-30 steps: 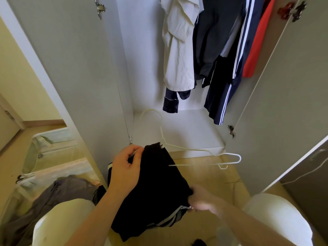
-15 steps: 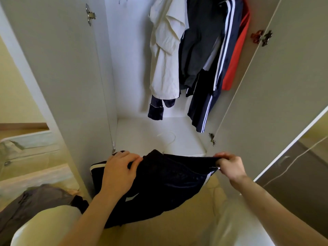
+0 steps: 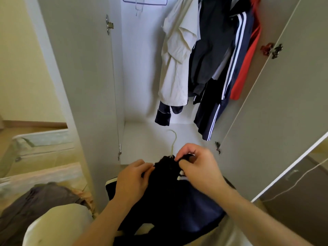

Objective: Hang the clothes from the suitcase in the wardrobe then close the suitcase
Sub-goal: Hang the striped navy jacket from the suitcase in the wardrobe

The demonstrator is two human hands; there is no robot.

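Wardrobe: stands open straight ahead, both doors swung out, its white floor bare at the front.
Suitcase: lies open on the floor at the lower left, beyond the left door; a grey garment is heaped in its near half.
Hung clothes: a cream shirt, a dark grey top, a navy jacket with white stripes and a red garment hang side by side in the right half of the wardrobe; a navy cuff dangles below the shirt.
Dark garment: navy with white trim, draped over the person's lap just in front of the wardrobe, bunched at its top edge.
Left hand: fingers curled, gripping the bunched top edge from the left.
Right hand: fingers and thumb pinch the same edge from the right.
Hanger: pale hook rises out of the bunched cloth between the hands; the rest is hidden.
Spare hanger: hangs bare at the top left of the wardrobe.
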